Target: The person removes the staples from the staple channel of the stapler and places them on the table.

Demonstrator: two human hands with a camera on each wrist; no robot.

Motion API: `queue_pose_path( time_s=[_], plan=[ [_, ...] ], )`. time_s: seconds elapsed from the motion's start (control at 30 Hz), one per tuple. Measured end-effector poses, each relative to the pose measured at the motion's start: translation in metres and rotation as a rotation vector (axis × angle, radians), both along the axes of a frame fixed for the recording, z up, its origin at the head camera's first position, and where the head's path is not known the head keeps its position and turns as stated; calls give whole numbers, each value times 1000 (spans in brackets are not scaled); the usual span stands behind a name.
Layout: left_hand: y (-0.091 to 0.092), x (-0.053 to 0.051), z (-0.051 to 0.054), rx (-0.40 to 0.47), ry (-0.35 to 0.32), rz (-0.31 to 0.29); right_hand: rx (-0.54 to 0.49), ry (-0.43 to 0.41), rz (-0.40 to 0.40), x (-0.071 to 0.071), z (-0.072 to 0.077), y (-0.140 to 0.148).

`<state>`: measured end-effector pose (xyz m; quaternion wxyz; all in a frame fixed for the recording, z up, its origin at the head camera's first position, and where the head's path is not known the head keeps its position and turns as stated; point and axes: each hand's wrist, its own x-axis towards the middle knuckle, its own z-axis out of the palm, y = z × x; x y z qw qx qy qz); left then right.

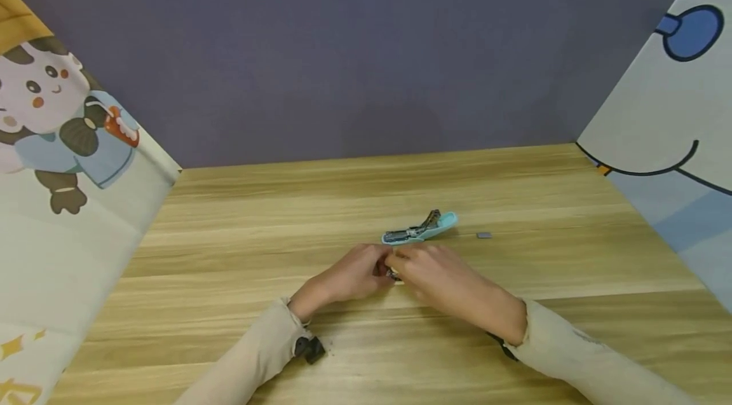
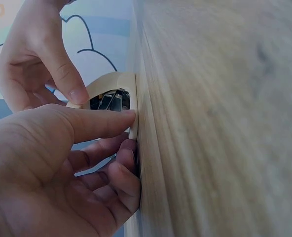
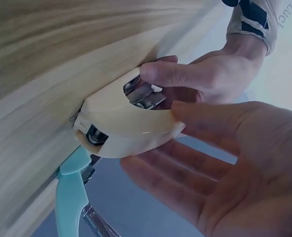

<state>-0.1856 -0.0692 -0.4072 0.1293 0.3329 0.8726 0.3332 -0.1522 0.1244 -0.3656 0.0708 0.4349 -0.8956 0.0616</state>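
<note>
A rounded cream plastic casing (image 3: pixel 111 113) with a metal mechanism inside sits between both hands, just above or against the wooden table; I cannot tell its exact kind. My left hand (image 1: pixel 354 271) grips one end, its thumb along the side opening and its fingers curled. From the other side my right hand (image 1: pixel 437 274) pinches the casing between thumb and fingers. Most of it is hidden by the hands in the head view. Right behind them lies a teal stapler (image 1: pixel 403 240), opened out, its metal parts exposed.
A small grey strip (image 1: pixel 483 235), looking like staples, lies right of the teal stapler. The wooden table (image 1: pixel 257 220) meets a dark panel (image 1: pixel 366 55) at the back. Cartoon-printed panels (image 1: pixel 143 195) stand at both sides.
</note>
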Motion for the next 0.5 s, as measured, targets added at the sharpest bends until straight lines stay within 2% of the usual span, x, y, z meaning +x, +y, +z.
queue_pose_path(
  time_s=[0.23,0.5],
  plan=[
    [-2,0,0,1,14,-12,-8,85,37,2,-2,0],
    [-1,2,1,-25,21,-16,-49,128,83,3,-7,7]
  ],
)
